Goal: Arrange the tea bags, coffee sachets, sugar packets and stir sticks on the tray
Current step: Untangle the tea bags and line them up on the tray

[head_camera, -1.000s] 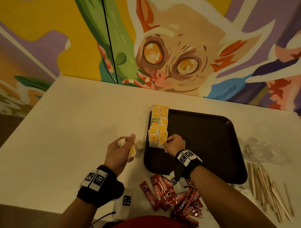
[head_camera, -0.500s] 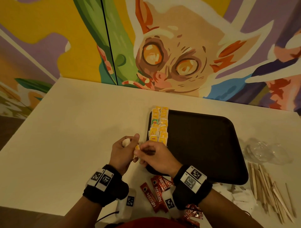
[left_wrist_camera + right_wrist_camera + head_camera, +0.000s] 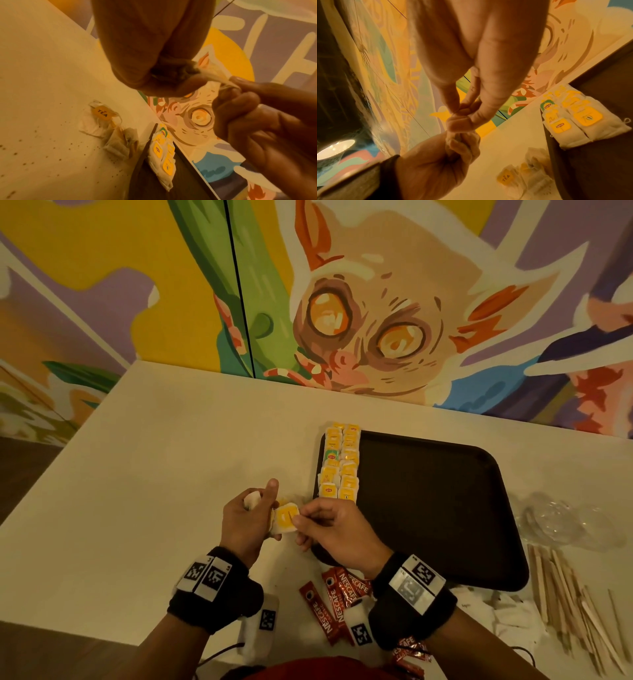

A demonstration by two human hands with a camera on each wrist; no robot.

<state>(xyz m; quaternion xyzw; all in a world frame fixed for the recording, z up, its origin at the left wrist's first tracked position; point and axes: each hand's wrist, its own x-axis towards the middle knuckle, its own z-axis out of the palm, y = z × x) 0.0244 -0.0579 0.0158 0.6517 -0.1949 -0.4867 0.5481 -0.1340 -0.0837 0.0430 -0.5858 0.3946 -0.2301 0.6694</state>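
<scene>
A dark tray (image 3: 445, 508) lies on the white table, with two rows of yellow-tagged tea bags (image 3: 340, 463) along its left edge. Just left of the tray's near corner my left hand (image 3: 251, 517) grips a small bunch of tea bags. My right hand (image 3: 317, 522) pinches the yellow-tagged tea bag (image 3: 286, 518) at the front of that bunch. Loose tea bags (image 3: 106, 129) lie on the table under the hands. Red coffee sachets (image 3: 337, 604) lie near the table's front edge. Wooden stir sticks (image 3: 575, 607) are spread at the right.
Crumpled clear plastic (image 3: 561, 522) sits right of the tray, above the stir sticks. White packets (image 3: 510, 614) lie between the sticks and my right wrist. A painted wall (image 3: 342, 302) rises behind the table.
My right hand left the tea bag rows on the tray and came back to my left hand, where it now pinches a tea bag from the bunch.
</scene>
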